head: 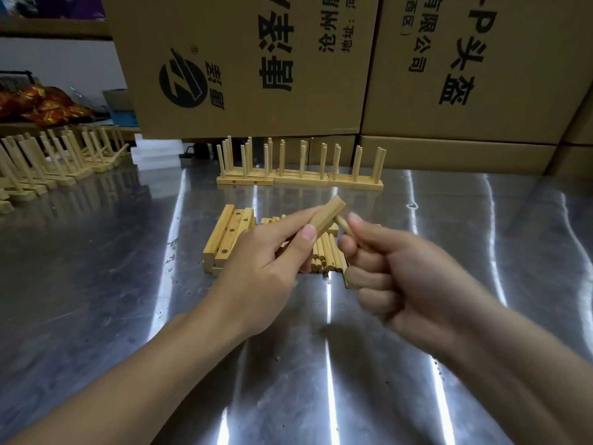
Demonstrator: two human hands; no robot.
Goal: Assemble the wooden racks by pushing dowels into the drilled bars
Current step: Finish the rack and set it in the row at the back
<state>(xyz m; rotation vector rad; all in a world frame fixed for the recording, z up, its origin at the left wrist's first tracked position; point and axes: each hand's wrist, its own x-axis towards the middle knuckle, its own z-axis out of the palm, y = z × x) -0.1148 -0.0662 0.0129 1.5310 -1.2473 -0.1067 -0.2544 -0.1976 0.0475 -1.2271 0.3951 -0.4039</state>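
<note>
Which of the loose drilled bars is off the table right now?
The bar pinched in the left hand, tilted up. The other bars lie stacked on the steel table, left of the dowel pile.

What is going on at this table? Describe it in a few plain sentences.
A person is putting together wooden racks on a metal table. The left hand grips a drilled bar above it, and the right hand pinches a dowel with its tip at that bar; whether it has entered a hole is hidden. Beneath lie spare bars and loose dowels. Finished racks stand behind and at far left.
</note>
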